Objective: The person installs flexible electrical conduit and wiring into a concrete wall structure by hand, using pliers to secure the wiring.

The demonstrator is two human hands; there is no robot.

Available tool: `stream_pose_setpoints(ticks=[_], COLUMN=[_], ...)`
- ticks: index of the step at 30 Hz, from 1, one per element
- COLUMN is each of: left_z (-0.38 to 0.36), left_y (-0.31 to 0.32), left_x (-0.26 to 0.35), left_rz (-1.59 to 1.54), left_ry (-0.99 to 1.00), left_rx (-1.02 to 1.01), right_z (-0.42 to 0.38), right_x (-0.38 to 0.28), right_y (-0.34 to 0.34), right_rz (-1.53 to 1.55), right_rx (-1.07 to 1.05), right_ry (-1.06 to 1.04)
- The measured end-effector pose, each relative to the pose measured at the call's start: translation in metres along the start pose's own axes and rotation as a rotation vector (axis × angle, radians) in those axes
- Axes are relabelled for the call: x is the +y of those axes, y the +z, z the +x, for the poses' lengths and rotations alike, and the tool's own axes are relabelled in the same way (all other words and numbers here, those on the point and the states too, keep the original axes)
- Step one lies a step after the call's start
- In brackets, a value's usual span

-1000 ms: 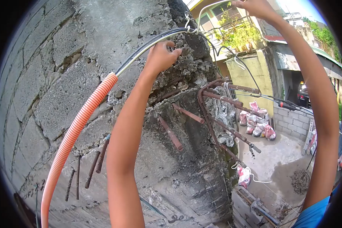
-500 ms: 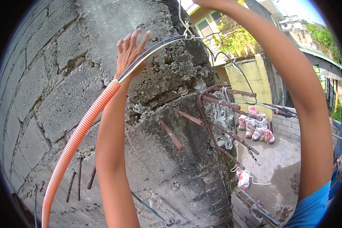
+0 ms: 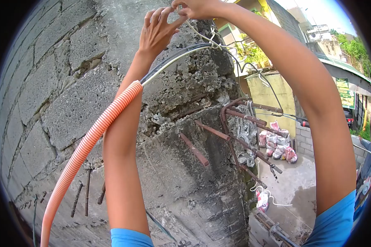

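High on the wall, my left hand (image 3: 157, 31) and my right hand (image 3: 197, 8) meet at the top edge of the view. Both have closed fingertips around a thin white cord (image 3: 195, 29); their exact grip is partly hidden. From there the cord slants down to a knot around a bundle of black and white wires (image 3: 178, 54). The wires come out of an orange corrugated conduit (image 3: 97, 128), which lies across my left forearm and curves down to the lower left. To the right, the bundle's loose ends curl beyond the knot.
Rusty rebar stubs (image 3: 210, 131) jut from the broken concrete column (image 3: 173, 185). A rough block wall (image 3: 76, 90) fills the left. Filled sacks (image 3: 278, 144) sit on the ground below at right, near a yellow wall (image 3: 276, 92).
My left hand has risen from beside the wires, its spread fingers closing at the cord. My right hand has come down and left into view to meet it. The conduit's upper end has shifted right.
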State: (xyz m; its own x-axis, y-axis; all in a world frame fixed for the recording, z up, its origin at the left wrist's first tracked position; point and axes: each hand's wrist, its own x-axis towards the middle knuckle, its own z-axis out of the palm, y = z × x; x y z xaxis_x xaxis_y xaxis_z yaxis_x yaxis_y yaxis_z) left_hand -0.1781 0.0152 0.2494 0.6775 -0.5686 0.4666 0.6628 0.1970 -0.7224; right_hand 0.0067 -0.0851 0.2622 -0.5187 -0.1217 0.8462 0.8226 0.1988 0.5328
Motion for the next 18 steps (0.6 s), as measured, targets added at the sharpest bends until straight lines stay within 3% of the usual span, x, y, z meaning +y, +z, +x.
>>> stream_pose_setpoints(ticks=[4,6,9,11,12,15,16,18], left_z=[0.011,0.013,0.019,0.020,0.020,0.020,0.019,0.015], left_y=[-0.007,0.000,0.009,0.006,0.003,-0.008,-0.013,-0.026], left_x=[0.002,-0.007,-0.015,-0.019,-0.021,-0.022,-0.022,-0.020], left_rz=[-0.129,-0.257,-0.135,-0.212,-0.250,-0.165,-0.173,-0.190], left_ry=[-0.023,-0.033,0.072,-0.006,-0.044,-0.002,-0.021,-0.066], left_rx=[0.094,0.081,0.113,0.053,0.022,-0.016,-0.056,-0.138], right_z=[-0.005,-0.007,-0.010,-0.009,-0.019,-0.027,-0.034,-0.032], right_x=[-0.023,-0.022,-0.016,-0.017,-0.027,-0.016,-0.016,-0.012], right_y=[-0.022,-0.011,0.017,0.034,0.035,0.061,0.074,0.076], right_rz=[0.046,0.136,0.198,0.219,0.336,0.318,0.394,0.511], right_rx=[-0.043,0.146,0.433,0.655,0.633,0.050,0.125,-0.025], right_ry=[0.141,0.143,0.082,0.048,0.207,0.500,0.385,0.428])
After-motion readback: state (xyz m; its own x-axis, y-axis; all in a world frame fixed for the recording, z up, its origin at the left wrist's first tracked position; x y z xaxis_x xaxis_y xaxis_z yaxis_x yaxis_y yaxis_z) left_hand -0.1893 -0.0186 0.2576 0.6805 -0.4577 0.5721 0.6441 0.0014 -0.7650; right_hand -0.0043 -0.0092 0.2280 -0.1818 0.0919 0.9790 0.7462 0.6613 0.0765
